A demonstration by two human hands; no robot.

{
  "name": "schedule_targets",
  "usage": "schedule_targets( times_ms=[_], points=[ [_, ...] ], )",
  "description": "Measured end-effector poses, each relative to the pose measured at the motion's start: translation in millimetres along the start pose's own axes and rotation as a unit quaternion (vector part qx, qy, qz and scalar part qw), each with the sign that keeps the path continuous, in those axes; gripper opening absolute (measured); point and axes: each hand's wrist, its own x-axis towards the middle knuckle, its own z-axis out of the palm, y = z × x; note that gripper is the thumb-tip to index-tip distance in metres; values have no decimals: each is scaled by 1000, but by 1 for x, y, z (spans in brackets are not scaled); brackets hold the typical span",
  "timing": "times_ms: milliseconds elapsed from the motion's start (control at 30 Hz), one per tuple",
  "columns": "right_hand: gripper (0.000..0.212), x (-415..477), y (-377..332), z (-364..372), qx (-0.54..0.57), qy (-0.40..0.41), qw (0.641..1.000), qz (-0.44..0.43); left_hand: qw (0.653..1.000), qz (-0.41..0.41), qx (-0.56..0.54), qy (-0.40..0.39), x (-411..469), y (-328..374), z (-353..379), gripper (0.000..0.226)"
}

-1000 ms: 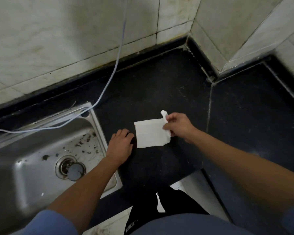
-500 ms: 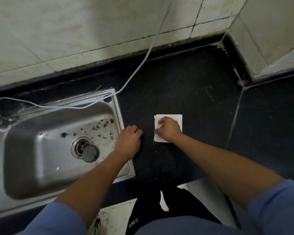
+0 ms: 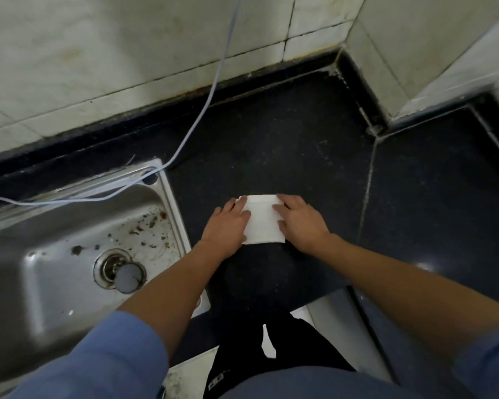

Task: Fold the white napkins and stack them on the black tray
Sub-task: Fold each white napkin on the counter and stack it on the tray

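A soft white paper napkin (image 3: 262, 220), a folded rectangle with its long axis running away from the person, lies flat on the glossy black counter (image 3: 285, 145); left hand (image 3: 228, 223) and right hand (image 3: 300, 223) press its sides with straight fingers.

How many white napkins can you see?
1. The white napkin lies flat on the black counter, its sides under the left hand and right hand. Others may be out of view.

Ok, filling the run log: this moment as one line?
left hand: flat on napkin | right hand: flat on napkin | napkin: on black counter, beside sink
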Motion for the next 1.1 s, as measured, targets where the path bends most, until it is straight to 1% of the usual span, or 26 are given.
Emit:
schedule_targets(
  times_ms=[67, 133, 200, 267, 333, 400, 467, 500, 533, 600, 633, 700, 767, 833, 933, 1033, 1100],
  points=[
    [27, -19, -4, 14, 1, 59, 995, -75, 1000, -1, -11, -3, -1, -1, 2, 58],
    [15, -38, -4, 31, 7, 77, 989, -130, 1000, 0, -19, -6, -1, -2, 3, 60],
    [21, -51, 2, 44, 16, 75, 987, -141, 1000, 1, -23, -4, -1, -3, 5, 61],
    [31, -60, 9, 54, -1, 72, 987, -145, 1000, 1, -24, -1, -2, -4, 6, 61],
    [33, -64, 12, 57, -25, 62, 986, -155, 1000, 0, -20, 0, -4, -4, 7, 60],
    [27, -63, 15, 54, -37, 58, 983, -169, 1000, -5, -19, 12, -8, -3, 8, 57],
    [10, -54, 16, 42, -22, 53, 983, -174, 998, -15, -32, 42, -16, -2, 9, 52],
    [8, -43, 14, 31, -8, 55, 984, -171, 997, -25, -43, 61, -21, -1, 8, 49],
    [10, -30, 12, 20, 8, 60, 986, -158, 995, -37, -55, 75, -28, -1, 8, 46],
    [21, 5, 3, -4, 40, 52, 993, -93, 991, -67, -73, 86, -43, -1, 8, 43],
    [31, 23, -2, -13, 38, 26, 997, -57, 990, -79, -78, 93, -52, -2, 9, 42],
    [49, 55, -10, -23, -5, -51, 999, -11, 986, -95, -82, 113, -70, -4, 14, 41],
    [58, 78, -16, -26, -47, -111, 993, 10, 981, -113, -95, 127, -89, -5, 20, 39],
    [51, 90, -20, -24, -42, -158, 986, 21, 976, -130, -106, 139, -107, -9, 27, 37],
    [37, 93, -26, -20, 11, -203, 979, 34, 972, -159, -103, 138, -126, -12, 32, 35],
    [37, 80, -29, -22, 64, -199, 977, 43, 968, -170, -103, 156, -133, -19, 29, 30],
    [36, 61, -29, -31, 83, -166, 982, 34, 971, -162, -94, 150, -132, -24, 20, 29]
  ],
)
